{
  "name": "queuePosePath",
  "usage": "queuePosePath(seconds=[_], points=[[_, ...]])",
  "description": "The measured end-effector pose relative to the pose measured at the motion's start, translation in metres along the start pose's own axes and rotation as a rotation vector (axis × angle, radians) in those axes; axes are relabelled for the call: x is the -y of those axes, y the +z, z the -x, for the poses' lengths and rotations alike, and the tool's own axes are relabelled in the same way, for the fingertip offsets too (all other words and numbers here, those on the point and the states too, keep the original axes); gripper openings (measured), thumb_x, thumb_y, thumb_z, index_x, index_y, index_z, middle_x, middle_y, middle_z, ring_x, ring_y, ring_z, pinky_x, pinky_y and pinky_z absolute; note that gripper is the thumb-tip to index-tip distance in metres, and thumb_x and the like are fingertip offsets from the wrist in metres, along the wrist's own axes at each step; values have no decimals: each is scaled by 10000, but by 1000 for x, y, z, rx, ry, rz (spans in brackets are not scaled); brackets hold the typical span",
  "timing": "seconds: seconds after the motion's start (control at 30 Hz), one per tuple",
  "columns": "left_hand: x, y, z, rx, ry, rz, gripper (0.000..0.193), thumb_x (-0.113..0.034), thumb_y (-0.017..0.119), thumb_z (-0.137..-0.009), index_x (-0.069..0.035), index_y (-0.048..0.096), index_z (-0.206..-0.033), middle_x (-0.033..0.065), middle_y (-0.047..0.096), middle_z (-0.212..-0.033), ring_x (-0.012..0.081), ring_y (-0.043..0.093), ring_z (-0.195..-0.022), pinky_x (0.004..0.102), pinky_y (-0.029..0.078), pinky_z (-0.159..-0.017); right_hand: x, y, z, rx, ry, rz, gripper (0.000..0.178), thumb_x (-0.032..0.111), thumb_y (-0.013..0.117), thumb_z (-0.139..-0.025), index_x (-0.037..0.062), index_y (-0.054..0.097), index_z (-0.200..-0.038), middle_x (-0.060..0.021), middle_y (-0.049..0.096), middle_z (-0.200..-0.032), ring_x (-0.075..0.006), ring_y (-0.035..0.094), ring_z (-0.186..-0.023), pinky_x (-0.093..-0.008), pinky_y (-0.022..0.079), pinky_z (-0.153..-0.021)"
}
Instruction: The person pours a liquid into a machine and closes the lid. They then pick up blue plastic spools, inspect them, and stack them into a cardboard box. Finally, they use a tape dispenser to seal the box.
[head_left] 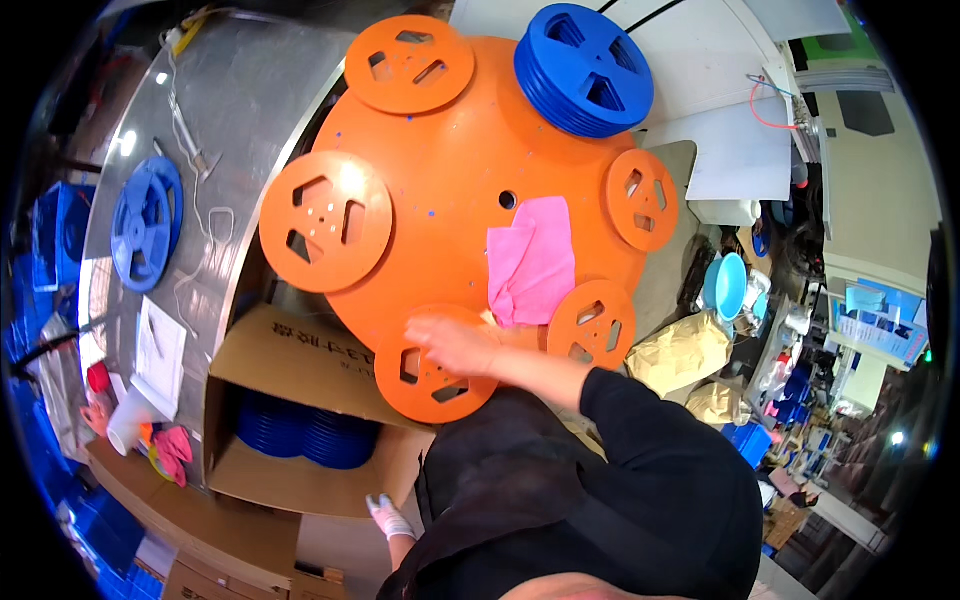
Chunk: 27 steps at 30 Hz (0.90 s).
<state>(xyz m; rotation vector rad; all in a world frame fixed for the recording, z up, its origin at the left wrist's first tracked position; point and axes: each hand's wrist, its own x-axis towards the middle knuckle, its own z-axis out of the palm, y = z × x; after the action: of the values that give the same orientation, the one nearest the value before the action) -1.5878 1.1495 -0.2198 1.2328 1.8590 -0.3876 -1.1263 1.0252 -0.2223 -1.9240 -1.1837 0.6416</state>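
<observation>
My right hand (452, 342) is bare and slightly blurred. It reaches over a round orange disc (437, 402) with cut-out slots at the near edge of a big orange turntable (430, 235). The fingers look stretched out, and nothing shows in them. My left hand (388, 515), in a pale glove, is low beside an open cardboard box (300, 355), its fingers apart. Blue plastic reels (305, 435) fill part of that box. A pink cloth (535, 262) lies on the turntable beyond my right hand.
More orange discs (326, 222) ring the turntable. A stack of blue reels (583, 68) stands at its far right. On the metal table (255, 75) at left are a blue reel (143, 225), papers (158, 350) and a cable. Brown paper bundles (680, 352) and a blue basin (728, 285) are at right.
</observation>
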Motion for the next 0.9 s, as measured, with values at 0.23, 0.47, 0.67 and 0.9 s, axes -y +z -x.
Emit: queuePosePath(seconds=[0.23,0.47,0.67,0.9], points=[[36,-53,-91,-617,-261,-303,1089,-473,758,-759,-18,116,-1512,288,367,-1445,436,470,-1253,484,394,-1054,98,168,-52,3,88,35,955,181,721,-797,24,115,-1518,-209,107,-1577,-374,157,-1455,-439,180,-1186],[71,-62,-148,-428,186,454,414,-150,678,-832,-27,538,-1202,168,646,-1127,310,641,-921,390,504,-842,79,262,-66,198,504,497,442,374,735,-756,44,615,-1025,-198,685,-911,-376,661,-867,-478,526,-795],[125,-93,-188,-14,298,98,378,-322,607,-900,-71,632,-1180,186,683,-1064,348,643,-957,383,482,-855,95,259,-65,134,445,480,292,254,634,-837,49,657,-1042,-207,681,-944,-369,643,-960,-458,517,-836],[208,-62,-131,-113,337,117,298,-253,626,-883,-127,660,-1150,190,684,-999,341,667,-901,402,510,-810,106,258,74,107,231,435,293,272,650,-851,28,654,-1012,-212,672,-913,-394,650,-882,-457,527,-783]])
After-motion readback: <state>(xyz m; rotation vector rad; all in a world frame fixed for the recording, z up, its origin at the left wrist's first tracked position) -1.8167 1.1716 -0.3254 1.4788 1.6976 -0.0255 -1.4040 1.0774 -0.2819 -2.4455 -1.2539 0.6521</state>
